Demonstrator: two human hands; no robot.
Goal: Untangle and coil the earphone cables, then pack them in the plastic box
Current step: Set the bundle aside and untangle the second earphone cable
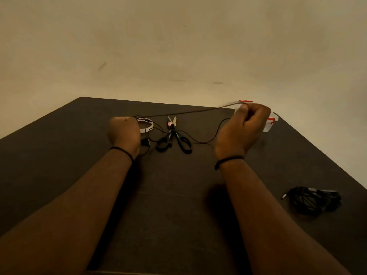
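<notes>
A thin black earphone cable [184, 112] runs taut between my two hands above the dark table [178, 205]. My left hand [124, 133] grips one end in a fist at the centre left. At the right, my right hand [243, 129] pinches the other end, raised a little higher. Slack loops of the same cable [208, 140] droop onto the table between the hands. Behind my right hand stands the clear plastic box [271, 122] with red marks, mostly hidden. A second cable lies as a black bundle [313, 201] at the near right.
Scissors [174, 135] with black handles lie between my hands, blades pointing away. A roll of white tape [148, 127] sits just right of my left hand. A plain wall rises behind the table's far edge. Both wrists wear black bands.
</notes>
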